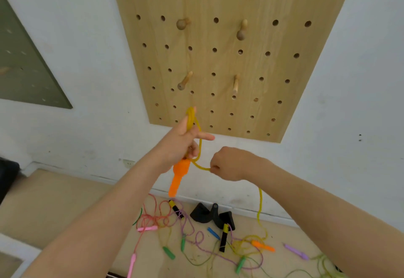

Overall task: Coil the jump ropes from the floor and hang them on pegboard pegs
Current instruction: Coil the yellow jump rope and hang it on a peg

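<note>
My left hand [182, 144] grips a yellow jump rope [197, 146] wound in loops around it, with one orange handle [178, 177] hanging below the fist. My right hand [227, 164] is closed on the same rope a little to the right. From it the rope drops to the floor, ending at the second orange handle [263, 246]. The wooden pegboard [273, 70] on the wall above carries several bare wooden pegs; the nearest peg [185, 80] is above my left hand.
Tangled on the floor lie a pink rope [153, 216], a purple rope [199, 240] with black-and-yellow handles [224, 237], green handles [168, 252] and a purple handle [296, 251]. Black objects [212, 213] rest against the baseboard. A grey panel [24, 65] hangs at left.
</note>
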`<action>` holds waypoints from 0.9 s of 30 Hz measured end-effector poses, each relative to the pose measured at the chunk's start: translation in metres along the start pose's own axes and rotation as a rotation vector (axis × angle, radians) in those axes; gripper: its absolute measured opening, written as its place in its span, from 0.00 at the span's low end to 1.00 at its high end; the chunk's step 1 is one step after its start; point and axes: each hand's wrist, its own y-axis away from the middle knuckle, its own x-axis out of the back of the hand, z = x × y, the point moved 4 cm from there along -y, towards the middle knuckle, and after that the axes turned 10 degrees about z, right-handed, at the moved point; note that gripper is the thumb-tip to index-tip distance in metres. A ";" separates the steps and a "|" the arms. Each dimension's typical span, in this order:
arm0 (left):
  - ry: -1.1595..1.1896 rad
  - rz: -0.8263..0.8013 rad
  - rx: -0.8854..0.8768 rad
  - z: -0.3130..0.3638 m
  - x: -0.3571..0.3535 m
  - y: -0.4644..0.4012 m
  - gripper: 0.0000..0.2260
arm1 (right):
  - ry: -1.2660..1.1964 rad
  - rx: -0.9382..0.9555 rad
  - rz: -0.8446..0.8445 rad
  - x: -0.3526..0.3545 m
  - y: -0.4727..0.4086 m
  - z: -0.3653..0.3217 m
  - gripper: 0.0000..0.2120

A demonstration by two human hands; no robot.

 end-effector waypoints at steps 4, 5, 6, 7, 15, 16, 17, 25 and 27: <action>-0.495 -0.127 -0.239 0.015 -0.020 0.003 0.24 | 0.009 0.196 0.165 0.032 0.015 -0.035 0.10; -0.432 -0.140 -0.224 0.014 -0.021 0.006 0.22 | -0.059 0.216 0.243 0.042 0.020 -0.035 0.10; -0.286 -0.141 -0.160 0.013 -0.021 0.009 0.20 | -0.160 0.203 0.325 0.051 0.025 -0.031 0.09; -0.120 -0.143 -0.082 0.011 -0.021 0.012 0.17 | -0.249 0.161 0.406 0.057 0.030 -0.026 0.07; -0.153 -0.177 0.027 0.018 -0.031 0.026 0.19 | 0.053 0.084 0.567 0.086 0.041 0.002 0.18; -0.168 -0.196 0.019 0.017 -0.029 0.027 0.20 | 0.035 0.097 0.550 0.089 0.042 0.005 0.18; -0.110 -0.232 0.044 0.015 -0.026 0.029 0.20 | 0.006 0.104 0.527 0.091 0.042 0.010 0.17; 1.193 -0.512 0.058 0.014 0.016 0.037 0.13 | -1.160 -0.065 0.240 0.027 0.039 0.076 0.10; 1.337 -0.429 0.033 0.014 0.030 0.035 0.16 | -1.400 -0.174 0.077 -0.010 0.043 0.082 0.09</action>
